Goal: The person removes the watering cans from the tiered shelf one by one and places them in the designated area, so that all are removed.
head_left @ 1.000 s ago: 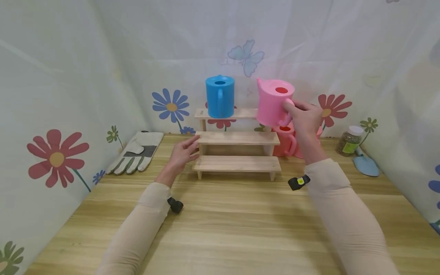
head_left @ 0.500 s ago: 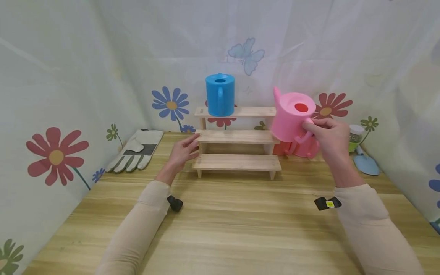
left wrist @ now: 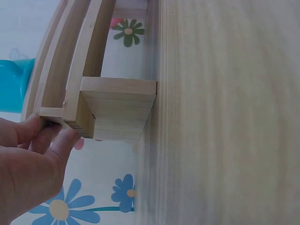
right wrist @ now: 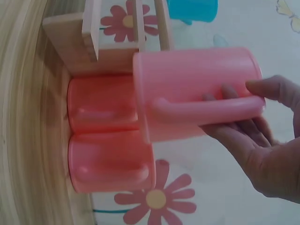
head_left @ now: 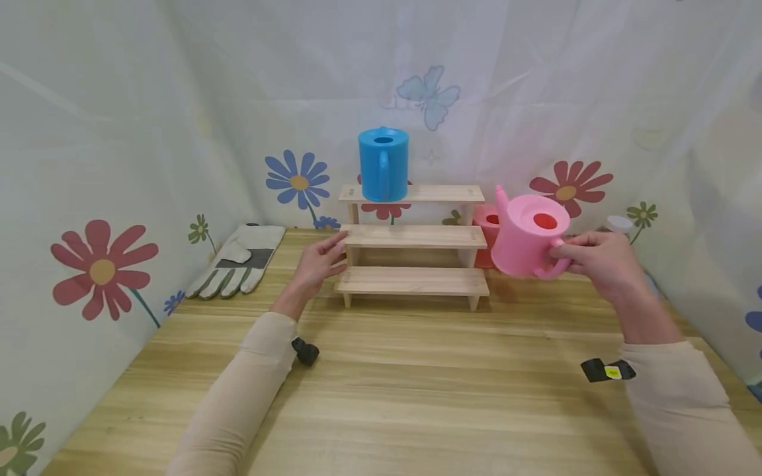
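My right hand (head_left: 604, 264) grips the handle of a pink watering can (head_left: 526, 241), held in the air right of a three-step wooden stand (head_left: 413, 235). In the right wrist view the fingers curl round the handle of the can (right wrist: 197, 70), near two red-pink cans (right wrist: 101, 103) on the table. A blue watering can (head_left: 383, 168) sits on the top step's left part. My left hand (head_left: 315, 268) touches the left end of the middle step; in the left wrist view its thumb and fingers (left wrist: 35, 159) pinch the stand's end.
White-and-grey gloves (head_left: 241, 261) lie at the table's back left. A jar with a white lid (head_left: 618, 225) stands at the back right, mostly hidden behind the right hand. A flowered curtain (head_left: 226, 119) surrounds the wooden table (head_left: 381, 396).
The right hand has carried the pink can right and down, away from the top step, so it now covers much of the red-pink cans. The left hand has stayed at the stand.
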Action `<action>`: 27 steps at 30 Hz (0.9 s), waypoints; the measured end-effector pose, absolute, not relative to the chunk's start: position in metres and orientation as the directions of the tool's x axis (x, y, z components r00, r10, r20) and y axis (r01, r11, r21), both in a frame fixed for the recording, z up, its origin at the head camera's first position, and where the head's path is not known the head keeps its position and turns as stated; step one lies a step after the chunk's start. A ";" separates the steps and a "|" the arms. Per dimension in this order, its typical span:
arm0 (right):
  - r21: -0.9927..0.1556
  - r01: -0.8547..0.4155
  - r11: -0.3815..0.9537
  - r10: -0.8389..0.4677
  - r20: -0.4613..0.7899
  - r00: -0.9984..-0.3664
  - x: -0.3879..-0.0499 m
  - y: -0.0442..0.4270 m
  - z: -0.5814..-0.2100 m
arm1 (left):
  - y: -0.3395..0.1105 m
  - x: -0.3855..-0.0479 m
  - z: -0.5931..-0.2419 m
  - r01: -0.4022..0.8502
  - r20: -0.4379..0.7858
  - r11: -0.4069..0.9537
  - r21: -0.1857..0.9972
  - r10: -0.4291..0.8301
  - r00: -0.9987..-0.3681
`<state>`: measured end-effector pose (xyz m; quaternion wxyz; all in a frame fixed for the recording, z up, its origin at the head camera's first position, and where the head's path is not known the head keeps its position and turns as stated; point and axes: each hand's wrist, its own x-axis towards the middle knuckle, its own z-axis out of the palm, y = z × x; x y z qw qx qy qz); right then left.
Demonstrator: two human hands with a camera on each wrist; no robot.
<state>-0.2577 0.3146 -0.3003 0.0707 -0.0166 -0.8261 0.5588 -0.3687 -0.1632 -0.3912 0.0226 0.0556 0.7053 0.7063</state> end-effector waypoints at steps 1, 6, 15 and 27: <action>-0.921 -0.051 0.386 0.076 0.087 -0.993 -0.258 0.318 -0.301 | -0.163 -0.369 -0.391 0.047 0.048 -0.004 0.999 0.110 -0.993; -0.895 -0.009 0.446 -0.047 -0.014 -0.999 -0.264 0.331 -0.307 | -0.164 -0.370 -0.392 0.051 0.052 -0.012 0.999 0.115 -0.992; -0.887 0.053 0.459 -0.155 -0.139 -0.978 -0.278 0.345 -0.325 | -0.163 -0.368 -0.392 0.057 0.059 -0.020 0.998 0.113 -0.992; -0.899 0.088 0.430 -0.217 -0.197 -0.956 -0.288 0.348 -0.338 | -0.163 -0.367 -0.390 0.053 0.052 0.007 0.999 0.113 -0.992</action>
